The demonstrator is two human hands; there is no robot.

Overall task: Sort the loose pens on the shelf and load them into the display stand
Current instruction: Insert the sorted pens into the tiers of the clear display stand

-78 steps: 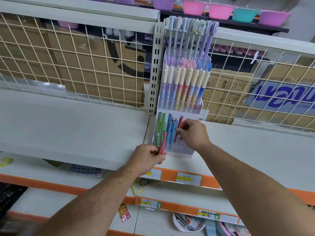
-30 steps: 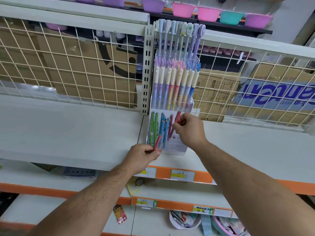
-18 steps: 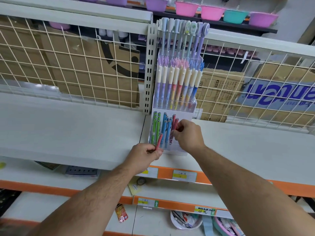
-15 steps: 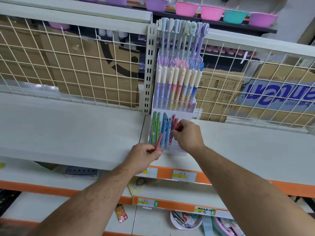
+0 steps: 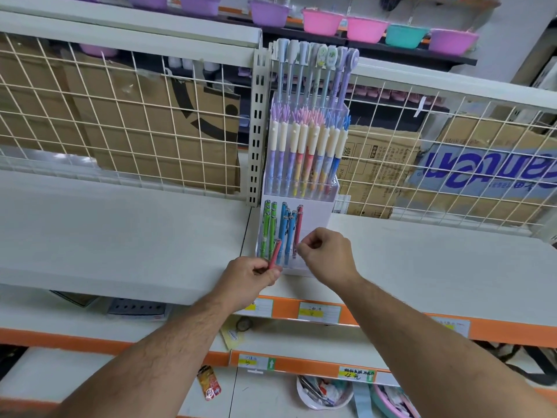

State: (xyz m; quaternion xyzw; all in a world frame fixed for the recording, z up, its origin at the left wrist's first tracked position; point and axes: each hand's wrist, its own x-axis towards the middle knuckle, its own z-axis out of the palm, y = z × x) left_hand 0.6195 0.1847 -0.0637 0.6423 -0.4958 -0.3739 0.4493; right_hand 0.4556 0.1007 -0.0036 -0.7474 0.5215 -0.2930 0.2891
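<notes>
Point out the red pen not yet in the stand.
The tilted red pen gripped by the left hand, in front of the display stand. The upright red pen, pinched by the right hand, stands beside the blue pens.

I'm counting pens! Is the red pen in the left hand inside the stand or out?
Out. The left hand grips the red pen in front of the display stand's clear wall, not in any slot.

Pens (image 5: 285, 233) are standing in the display stand (image 5: 316, 220) on the shelf (image 5: 120, 236), before the wire grid (image 5: 137, 111); boxes (image 5: 378, 164) are sitting behind.
</notes>
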